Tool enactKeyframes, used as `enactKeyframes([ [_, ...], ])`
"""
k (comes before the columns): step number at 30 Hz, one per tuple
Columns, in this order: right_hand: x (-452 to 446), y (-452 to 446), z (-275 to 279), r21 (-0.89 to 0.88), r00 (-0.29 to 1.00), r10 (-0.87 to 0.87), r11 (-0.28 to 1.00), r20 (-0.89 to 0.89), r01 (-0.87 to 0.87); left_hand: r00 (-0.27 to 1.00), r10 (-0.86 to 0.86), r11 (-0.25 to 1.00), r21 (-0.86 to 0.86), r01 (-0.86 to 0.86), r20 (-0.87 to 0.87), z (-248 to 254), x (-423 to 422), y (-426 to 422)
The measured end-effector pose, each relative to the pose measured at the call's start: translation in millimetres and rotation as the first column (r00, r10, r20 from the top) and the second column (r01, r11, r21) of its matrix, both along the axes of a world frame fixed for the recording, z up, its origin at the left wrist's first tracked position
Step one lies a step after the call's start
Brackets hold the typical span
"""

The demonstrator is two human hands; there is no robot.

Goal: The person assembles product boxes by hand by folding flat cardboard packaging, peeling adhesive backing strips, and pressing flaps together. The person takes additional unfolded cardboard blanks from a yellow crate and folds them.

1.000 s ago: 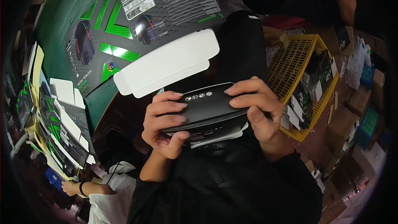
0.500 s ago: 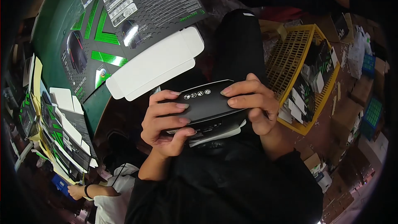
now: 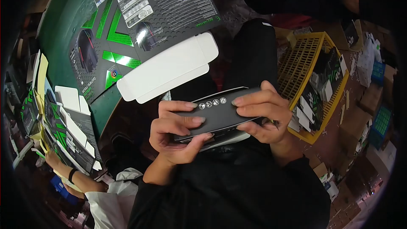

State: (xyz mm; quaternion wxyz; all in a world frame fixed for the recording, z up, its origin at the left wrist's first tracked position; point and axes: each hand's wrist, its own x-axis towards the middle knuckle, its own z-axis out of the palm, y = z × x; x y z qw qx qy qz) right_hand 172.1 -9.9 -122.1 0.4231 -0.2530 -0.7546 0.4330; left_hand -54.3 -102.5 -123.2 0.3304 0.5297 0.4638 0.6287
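Observation:
A dark cardboard box (image 3: 220, 117) with a row of round white icons is held level in front of my body. My left hand (image 3: 176, 131) grips its left end, fingers on the icon face and thumb along the lower edge. At the opposite end my right hand (image 3: 268, 114) is closed, with fingertips on the icon face and the thumb partly hidden below. A pale flap shows under the box. Beyond it, on the table, lie flat printed mouse cartons (image 3: 174, 25) in black and green, with a long white flap (image 3: 169, 73) at the near side.
The green table (image 3: 55, 55) has a curved edge at upper left. A yellow basket (image 3: 320, 44) of folded cartons stands on the right, near cardboard boxes (image 3: 358, 116). More cartons (image 3: 74, 131) are stacked at left, where another person's hand (image 3: 55, 161) reaches in.
The box and both hands appear slightly farther right and lower, as the whole view has shifted. My right thumb has moved lower under the box. The other person's hand has risen to the left stack.

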Motion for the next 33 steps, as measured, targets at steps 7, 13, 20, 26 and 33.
enactKeyframes([
  [7,-6,2,-22,-0.027,0.996,-0.014,1.000,-0.085,0.011,0.997,-0.021,0.999,-0.037,0.024,0.069,-24,-7,-5],
  [13,-4,-11,-24,-0.033,0.979,-0.147,0.989,-0.142,0.144,0.975,-0.016,0.998,-0.060,0.030,0.223,-32,-3,-17],
  [20,-8,-28,-37,-0.271,0.861,-0.423,0.896,-0.281,0.352,1.000,-0.020,0.992,-0.122,0.018,-0.014,-41,10,-34],
  [26,-7,-15,-3,-0.768,0.453,-0.687,0.641,-0.568,0.009,0.977,0.025,0.996,0.094,-0.005,-0.213,27,-11,-33],
  [33,13,5,-55,-0.921,0.630,-0.674,0.243,-0.386,-0.304,0.869,0.484,0.867,-0.077,-0.492,-0.100,132,-193,162],
])
